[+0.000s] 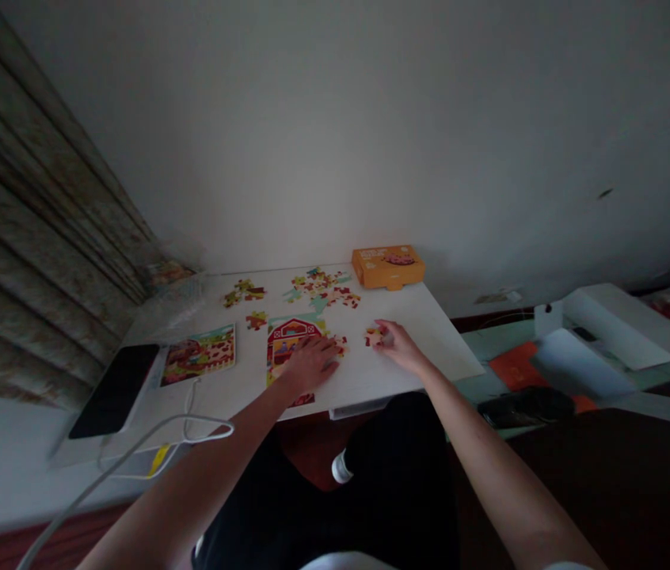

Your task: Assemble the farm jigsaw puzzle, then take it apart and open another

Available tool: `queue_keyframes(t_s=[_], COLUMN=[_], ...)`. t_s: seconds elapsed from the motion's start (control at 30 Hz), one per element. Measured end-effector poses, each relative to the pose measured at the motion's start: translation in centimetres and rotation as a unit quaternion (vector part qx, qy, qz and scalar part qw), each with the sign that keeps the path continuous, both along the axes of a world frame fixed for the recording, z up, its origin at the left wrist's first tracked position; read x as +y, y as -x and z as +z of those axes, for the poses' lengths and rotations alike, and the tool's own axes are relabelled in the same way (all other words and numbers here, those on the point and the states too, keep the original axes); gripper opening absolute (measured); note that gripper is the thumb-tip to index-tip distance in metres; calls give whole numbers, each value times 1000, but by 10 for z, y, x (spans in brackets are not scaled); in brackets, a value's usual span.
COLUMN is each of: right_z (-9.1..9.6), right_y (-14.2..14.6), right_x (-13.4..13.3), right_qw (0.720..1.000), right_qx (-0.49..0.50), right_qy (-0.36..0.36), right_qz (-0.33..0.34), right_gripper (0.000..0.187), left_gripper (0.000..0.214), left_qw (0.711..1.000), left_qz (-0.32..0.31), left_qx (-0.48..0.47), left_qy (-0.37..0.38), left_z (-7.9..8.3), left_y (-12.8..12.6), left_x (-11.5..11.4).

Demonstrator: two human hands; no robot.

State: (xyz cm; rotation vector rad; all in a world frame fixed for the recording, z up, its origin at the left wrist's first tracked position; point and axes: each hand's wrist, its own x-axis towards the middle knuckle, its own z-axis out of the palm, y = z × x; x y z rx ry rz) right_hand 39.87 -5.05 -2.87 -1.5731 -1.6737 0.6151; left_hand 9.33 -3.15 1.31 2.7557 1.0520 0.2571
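Note:
On the white table (340, 392) lies a partly joined jigsaw puzzle (280, 328) with a red barn. My left hand (311, 364) rests flat over its right side, fingers stretched out, hiding part of the picture. To the right, my right hand (397, 346) pinches a puzzle piece (374, 338) in cream and red, low over the table or touching it; I cannot tell which. Loose puzzle pieces (335, 294) lie in a scatter behind the barn. A cluster of green and brown pieces (243, 291) sits farther left, and a small brown group (256, 320) is beside the barn.
An orange box (388, 265) stands at the table's back right. A printed farm picture (199, 355) and a dark tablet (115, 390) lie at the left, near a white cable (145, 435). Clear plastic packaging (174, 297) is by the curtain (32, 214). White boxes (632, 324) stand at the right.

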Motion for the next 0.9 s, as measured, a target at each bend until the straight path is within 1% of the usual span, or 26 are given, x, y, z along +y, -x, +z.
queue_keyframes(t_s=[0.1, 0.2, 0.23, 0.3, 0.4, 0.47, 0.53, 0.6, 0.7, 0.73, 0.8, 0.9], right_z=[8, 21, 26, 34, 38, 34, 27, 21, 16, 16, 16, 15], right_y=[6, 14, 16, 22, 32, 39, 46, 52, 57, 57, 56, 53], right_x=[3, 5, 5, 4, -1, -8, -16, -25, -37, -40, -45, -45], right_qw=[1000, 994, 989, 971, 944, 938, 946, 964, 989, 993, 993, 994], right_qx=[23, 82, 118, 206, 309, 321, 289, 223, 87, 44, -16, -27], right_qy=[11, 68, 92, 120, 108, 105, 108, 93, 59, 54, 57, 61], right_qz=[1, -2, 1, -2, -46, -78, -100, -112, -101, -99, -102, -90], right_gripper=[48, 24, 24, 32, 43, 49, 52, 50, 32, 27, 23, 21], left_gripper=[36, 36, 36, 36, 37, 37, 36, 36, 35, 35, 36, 37], left_qw=[1000, 1000, 1000, 1000, 1000, 1000, 1000, 1000, 1000, 1000, 1000, 1000], left_qz=[1, 2, 2, 1, -3, -5, -2, -1, -4, -4, -1, -4], left_qx=[4, 6, 6, 3, -4, -8, -8, -7, -11, -10, -5, -1], left_qy=[-2, -4, -3, 1, 3, 2, 2, 6, 11, 12, 13, 13], left_z=[2, 2, 1, 0, -1, -1, 0, 0, -1, -2, -3, -3], left_y=[0, 0, 0, -1, -1, -1, -1, -1, -1, -1, -1, -1], left_x=[0, 0, 0, 1, 2, 2, 2, 2, 2, 2, 2, 2])
